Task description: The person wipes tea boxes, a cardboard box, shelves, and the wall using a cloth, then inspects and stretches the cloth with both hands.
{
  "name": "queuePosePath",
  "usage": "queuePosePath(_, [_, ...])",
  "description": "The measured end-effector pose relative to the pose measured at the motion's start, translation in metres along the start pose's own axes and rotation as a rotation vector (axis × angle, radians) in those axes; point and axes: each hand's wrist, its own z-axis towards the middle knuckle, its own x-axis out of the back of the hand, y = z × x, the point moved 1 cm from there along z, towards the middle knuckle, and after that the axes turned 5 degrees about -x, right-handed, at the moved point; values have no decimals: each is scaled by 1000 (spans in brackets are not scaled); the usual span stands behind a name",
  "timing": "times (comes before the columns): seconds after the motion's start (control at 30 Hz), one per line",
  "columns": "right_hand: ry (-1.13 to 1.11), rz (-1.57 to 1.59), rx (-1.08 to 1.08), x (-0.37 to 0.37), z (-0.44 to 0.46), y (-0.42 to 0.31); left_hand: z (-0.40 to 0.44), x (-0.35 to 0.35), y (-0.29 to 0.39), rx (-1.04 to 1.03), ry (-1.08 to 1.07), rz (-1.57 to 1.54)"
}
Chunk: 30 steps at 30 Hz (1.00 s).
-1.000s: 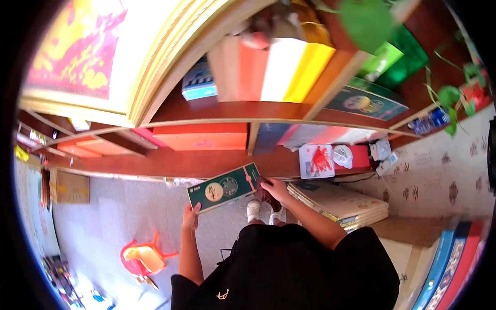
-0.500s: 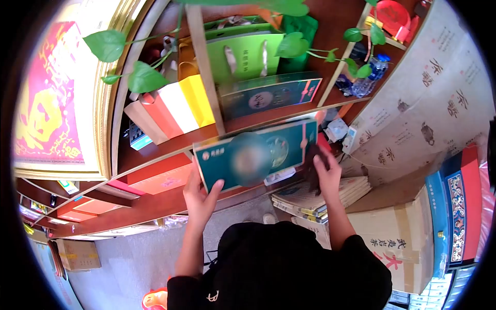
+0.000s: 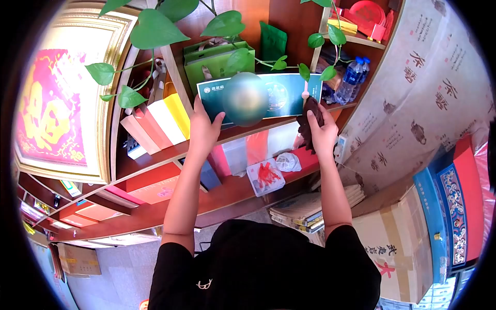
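Observation:
A flat teal gift box (image 3: 288, 98) with pale print is held upright at the front of the middle shelf compartment. My left hand (image 3: 205, 126) grips its left end, thumb on the front face. At the other end, my right hand (image 3: 324, 132) holds a crumpled dark brown cloth (image 3: 306, 124), which presses against the box's right edge. A blurred round patch covers part of the box front. Green paper bags (image 3: 206, 61) stand behind it.
Trailing plant leaves (image 3: 157, 28) hang in front of the shelves. Water bottles (image 3: 353, 77) stand right of the box. Below is a clear tub (image 3: 266, 177) with red items. Stacked flat packs (image 3: 310, 209) and a large carton (image 3: 395, 243) stand at lower right.
Both hands have raised the teal box up and away from me to the shelf compartment. The tub and lower shelf contents have come into view beneath it. The cloth stays in my right hand.

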Motion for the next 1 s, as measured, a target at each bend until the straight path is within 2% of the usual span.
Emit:
queuePosePath(0.1, [11,26,35,-11,9,2,12,-6,-8,-19,61,-1])
queuePosePath(0.17, [56,-8,160,-19,15,-1,15,-10,-12,-35,93,-20])
queuePosePath(0.27, [98,-37,197,-33,24,-1,19,-27,-23,-38,236,-64])
queuePosePath(0.37, [96,-60,205,-43,34,3,28,-24,-8,-53,278,-68])
queuePosePath(0.47, [80,-88,228,-50,40,6,37,-38,-24,-113,364,-77])
queuePosePath(0.57, [89,-123,231,-58,45,12,42,-44,-27,-23,374,-129])
queuePosePath(0.7, [62,-95,208,-62,50,11,44,-49,-41,-48,380,-85])
queuePosePath(0.8, [68,-80,256,-68,56,16,43,-49,-38,20,372,-163])
queuePosePath(1.0, [-52,-90,136,-69,54,20,38,-50,-41,52,350,-154])
